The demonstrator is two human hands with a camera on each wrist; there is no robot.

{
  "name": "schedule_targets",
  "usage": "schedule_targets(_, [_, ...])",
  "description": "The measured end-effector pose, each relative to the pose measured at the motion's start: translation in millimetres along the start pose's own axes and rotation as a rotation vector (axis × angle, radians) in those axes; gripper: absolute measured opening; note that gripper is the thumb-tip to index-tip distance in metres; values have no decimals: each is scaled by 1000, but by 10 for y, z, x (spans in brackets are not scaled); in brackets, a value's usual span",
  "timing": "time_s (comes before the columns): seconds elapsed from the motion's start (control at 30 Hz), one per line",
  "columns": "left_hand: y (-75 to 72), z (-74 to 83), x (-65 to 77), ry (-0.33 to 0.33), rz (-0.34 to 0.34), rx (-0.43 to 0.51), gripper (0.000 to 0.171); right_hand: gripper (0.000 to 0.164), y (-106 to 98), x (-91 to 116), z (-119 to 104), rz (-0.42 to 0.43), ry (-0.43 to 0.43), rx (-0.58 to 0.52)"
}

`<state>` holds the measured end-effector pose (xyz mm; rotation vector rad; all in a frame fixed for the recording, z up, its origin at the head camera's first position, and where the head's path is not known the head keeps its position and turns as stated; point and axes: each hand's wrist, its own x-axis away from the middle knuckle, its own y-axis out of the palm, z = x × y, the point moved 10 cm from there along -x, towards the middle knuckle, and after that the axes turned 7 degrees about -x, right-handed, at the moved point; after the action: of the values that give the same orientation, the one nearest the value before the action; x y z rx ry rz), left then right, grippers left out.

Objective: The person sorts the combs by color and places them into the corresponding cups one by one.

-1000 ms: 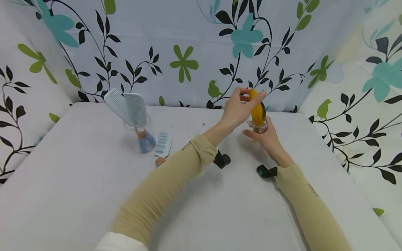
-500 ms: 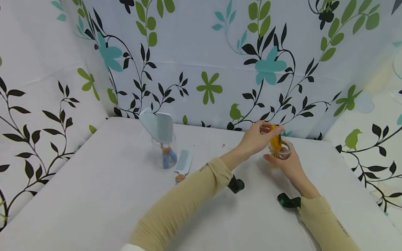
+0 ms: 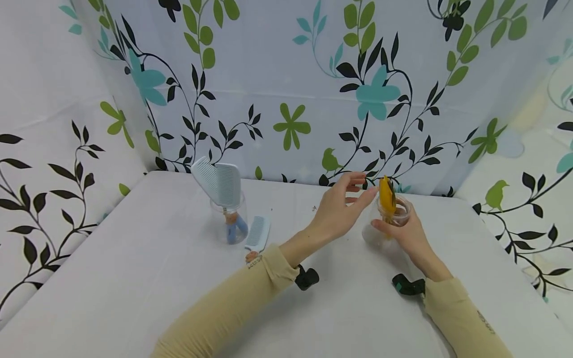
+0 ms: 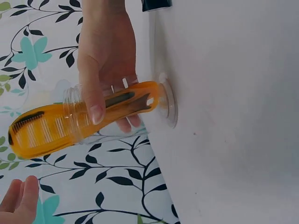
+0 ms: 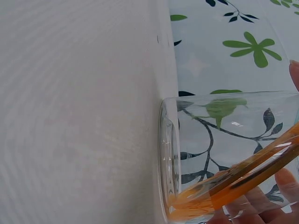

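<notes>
An orange-yellow comb (image 3: 387, 195) leans inside a clear jar (image 3: 404, 214) at the right of the table, its toothed end above the rim. In the left wrist view the comb (image 4: 39, 135) has its handle down in the jar. My right hand (image 3: 414, 241) holds the jar around its side, thumb across the front. The right wrist view shows the jar's wall (image 5: 205, 112) and its base at the white tabletop. My left hand (image 3: 337, 211) is just left of the comb, fingers extended and holding nothing; its fingertips (image 4: 29, 193) appear in the left wrist view's lower corner.
Two pale blue combs (image 3: 227, 184) stand in another clear jar (image 3: 243, 211) at the left. A further pale blue comb (image 3: 257, 233) lies beside it, partly behind the left sleeve. Patterned cloth (image 3: 250, 74) hangs behind the white table (image 3: 147, 278).
The comb has come down further into the right jar. My left hand has let go of it and drawn back to the left. My right hand still holds the jar; the head view has shifted.
</notes>
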<state>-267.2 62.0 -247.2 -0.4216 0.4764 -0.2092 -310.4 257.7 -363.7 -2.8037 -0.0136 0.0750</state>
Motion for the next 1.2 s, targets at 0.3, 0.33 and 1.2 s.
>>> schedule_targets(0.3, [-658,167,356,184,53,36,36,98,-58,1,-3,-5,-20,14])
schedule_targets(0.33, [-745,156,380,195,63,41,35,98,-72,4,-3,-5,-21,12])
schedule_targets(1.2, [-2750,-531,1098,189,840,227,28,99,-96,-77,-10,5,0,-34])
